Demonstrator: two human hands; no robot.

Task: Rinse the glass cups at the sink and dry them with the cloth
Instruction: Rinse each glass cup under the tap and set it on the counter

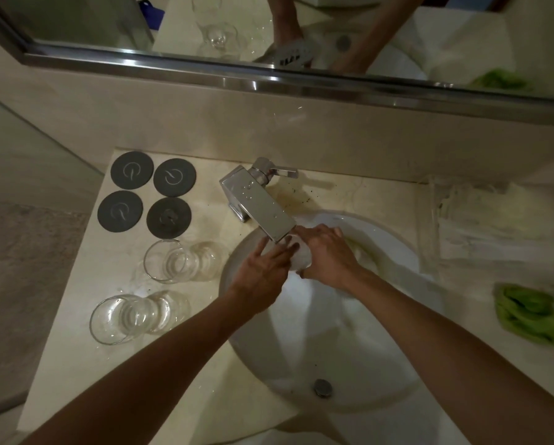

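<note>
Both hands meet over the far part of the sink basin [301, 342], directly beneath the faucet spout. The right hand [328, 258] curls its fingers round a clear glass cup [301, 256] from the right side. The left hand [264, 273] lies against the cup from the left with fingers extended and nearly straight, the fingertips on the glass. The cup is largely covered by both hands; only a pale, wet, rounded section shows between them, and whether water is running cannot be told.

The faucet [259, 200] is a polished chrome block of rectangular section with a flat lever handle at its rear; droplets lie on its top face. The basin is a smooth white oval bowl, set into a cream, marble-like bench [76, 364], with a round metal drain [323, 387] at its near end.

Left of the basin, two more clear cups stand on the bench: the farther cup [173, 260] just beside the basin rim, the nearer cup [131, 317] closer to the person. Both are thin-walled and rounded. Behind them, four dark grey round coasters [145, 194] lie flat in a two-by-two group.

Right of the basin, a crumpled green cloth [532, 313] rests on the bench, well apart from the hands. Beyond it sits a clear plastic tray [429, 226] with ill-defined contents. A mirror [237, 30] with a brushed metal frame spans the wall above.
</note>
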